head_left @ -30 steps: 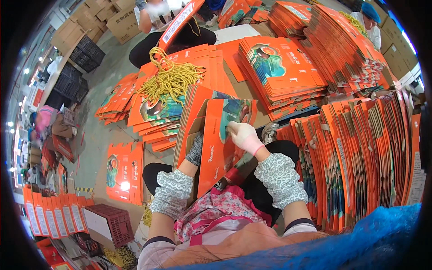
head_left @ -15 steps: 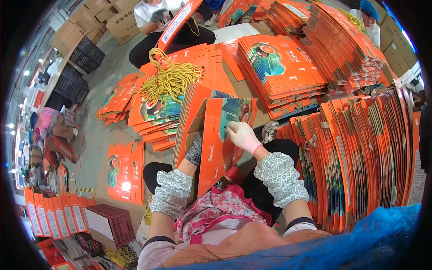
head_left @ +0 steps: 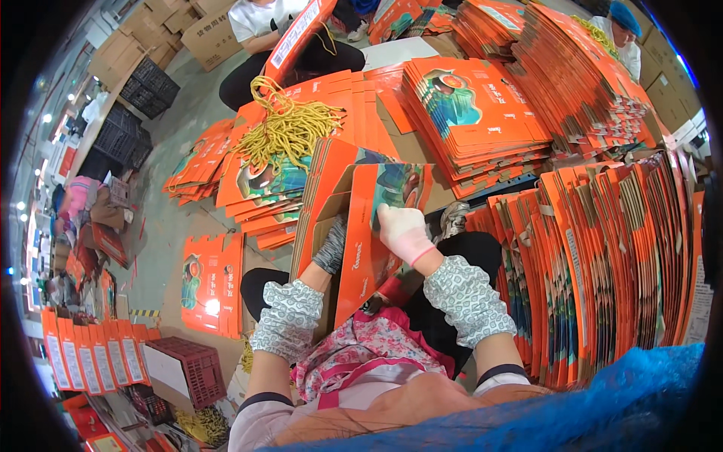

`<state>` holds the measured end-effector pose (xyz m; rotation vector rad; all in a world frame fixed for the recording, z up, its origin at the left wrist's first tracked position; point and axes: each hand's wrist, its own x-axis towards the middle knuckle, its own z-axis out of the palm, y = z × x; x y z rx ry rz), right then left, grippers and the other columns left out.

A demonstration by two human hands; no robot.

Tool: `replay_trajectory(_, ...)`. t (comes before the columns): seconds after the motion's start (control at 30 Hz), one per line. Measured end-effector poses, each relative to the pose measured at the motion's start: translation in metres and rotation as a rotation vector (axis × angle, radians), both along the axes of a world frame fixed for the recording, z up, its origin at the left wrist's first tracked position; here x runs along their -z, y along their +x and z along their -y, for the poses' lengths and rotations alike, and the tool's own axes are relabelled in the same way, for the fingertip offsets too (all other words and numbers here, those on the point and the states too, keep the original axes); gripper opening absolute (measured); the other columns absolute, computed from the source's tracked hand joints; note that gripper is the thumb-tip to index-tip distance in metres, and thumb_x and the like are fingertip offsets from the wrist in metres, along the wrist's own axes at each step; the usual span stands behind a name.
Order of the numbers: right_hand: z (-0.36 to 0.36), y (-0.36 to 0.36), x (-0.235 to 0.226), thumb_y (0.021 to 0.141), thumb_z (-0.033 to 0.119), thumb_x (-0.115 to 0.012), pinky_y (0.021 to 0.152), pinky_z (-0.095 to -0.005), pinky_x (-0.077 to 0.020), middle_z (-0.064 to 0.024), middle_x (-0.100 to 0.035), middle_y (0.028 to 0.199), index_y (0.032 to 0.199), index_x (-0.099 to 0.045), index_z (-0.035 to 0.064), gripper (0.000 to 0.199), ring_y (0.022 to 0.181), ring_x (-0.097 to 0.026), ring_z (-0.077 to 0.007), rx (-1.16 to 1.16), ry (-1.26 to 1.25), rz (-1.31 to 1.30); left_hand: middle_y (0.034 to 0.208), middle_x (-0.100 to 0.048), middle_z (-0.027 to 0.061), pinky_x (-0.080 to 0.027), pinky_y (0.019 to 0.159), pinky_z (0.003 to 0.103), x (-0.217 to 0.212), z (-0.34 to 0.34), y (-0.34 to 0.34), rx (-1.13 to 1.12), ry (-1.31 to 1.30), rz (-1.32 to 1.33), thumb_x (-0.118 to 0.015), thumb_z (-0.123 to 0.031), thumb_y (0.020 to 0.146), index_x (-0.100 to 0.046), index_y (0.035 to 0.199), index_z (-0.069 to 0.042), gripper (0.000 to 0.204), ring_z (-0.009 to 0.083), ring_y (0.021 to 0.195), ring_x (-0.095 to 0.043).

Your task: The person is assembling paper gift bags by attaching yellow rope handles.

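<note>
The half-opened orange carton (head_left: 361, 226) stands at picture centre, barely shifted since a second ago, with the left hand (head_left: 331, 245) still tucked inside, fingers hidden, the right hand (head_left: 403, 230) clasping its front panel, yellow cords (head_left: 290, 132) at eleven o'clock.

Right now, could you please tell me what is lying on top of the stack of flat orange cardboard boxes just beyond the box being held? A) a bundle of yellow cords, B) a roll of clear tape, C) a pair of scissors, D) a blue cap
A: a tangled bundle of yellow cords lies on the stack of flat orange cardboard boxes, beyond the half-folded orange cardboard box that both gloved hands hold.
</note>
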<state>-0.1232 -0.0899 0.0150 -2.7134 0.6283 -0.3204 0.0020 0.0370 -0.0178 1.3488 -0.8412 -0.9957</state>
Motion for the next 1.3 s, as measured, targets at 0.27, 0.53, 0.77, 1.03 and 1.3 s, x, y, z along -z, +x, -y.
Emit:
replay_trajectory(0.27,0.01,-0.007,0.0,0.087,0.025,-0.053,0.058,-0.0466,-0.0479,-0.0186,-0.06,0.065,0.076,-0.054,0.0046,0.023,0.065,-0.062,-0.0363,0.14,0.143,0.068,0.099,-0.061,0.0061,-0.05,0.074,0.03,0.023,0.004,0.012,-0.186,0.068,-0.505,-0.041,-0.01,0.096,-0.055,0.11,-0.005,0.021,0.0152,0.085,-0.057)
replay_trajectory(0.53,0.008,-0.009,0.006,0.085,0.015,-0.049,0.058,-0.0469,-0.0474,-0.0192,-0.061,0.069,0.085,-0.051,0.0028,0.013,0.065,-0.061,-0.0374,-0.036,0.082,-0.015,0.096,-0.063,0.0126,-0.048,0.075,0.036,0.061,0.021,0.018,-0.059,0.245,0.235,-0.058,-0.019,0.085,-0.06,0.099,-0.004,0.02,0.0244,0.087,-0.059)
replay_trajectory(0.77,0.015,-0.012,0.003,0.087,0.024,-0.05,0.07,-0.0457,-0.0472,-0.0185,-0.063,0.081,0.089,-0.053,0.0039,0.021,0.08,-0.061,-0.0374,0.005,0.321,0.059,0.095,-0.063,0.0157,-0.047,0.079,0.039,-0.018,0.015,-0.008,-0.032,0.059,0.723,-0.058,-0.018,0.082,-0.061,0.099,-0.004,0.023,0.0308,0.09,-0.059)
replay_trajectory(1.03,0.022,-0.019,0.002,0.087,0.028,-0.051,0.073,-0.0447,-0.0463,-0.018,-0.063,0.085,0.093,-0.058,0.0058,0.024,0.085,-0.06,-0.037,-0.05,0.459,0.095,0.1,-0.063,0.0173,-0.048,0.081,0.039,-0.011,0.013,0.001,0.027,0.095,0.672,-0.057,-0.02,0.082,-0.062,0.101,-0.005,0.025,0.0328,0.093,-0.059)
replay_trajectory(1.3,0.029,-0.019,0.007,0.087,0.026,-0.051,0.072,-0.0443,-0.0463,-0.018,-0.062,0.086,0.094,-0.058,0.0055,0.023,0.085,-0.059,-0.0369,-0.115,0.482,0.1,0.099,-0.062,0.0195,-0.048,0.08,0.04,-0.025,0.011,0.004,0.16,0.215,1.001,-0.054,-0.018,0.084,-0.061,0.102,-0.005,0.024,0.0338,0.093,-0.06)
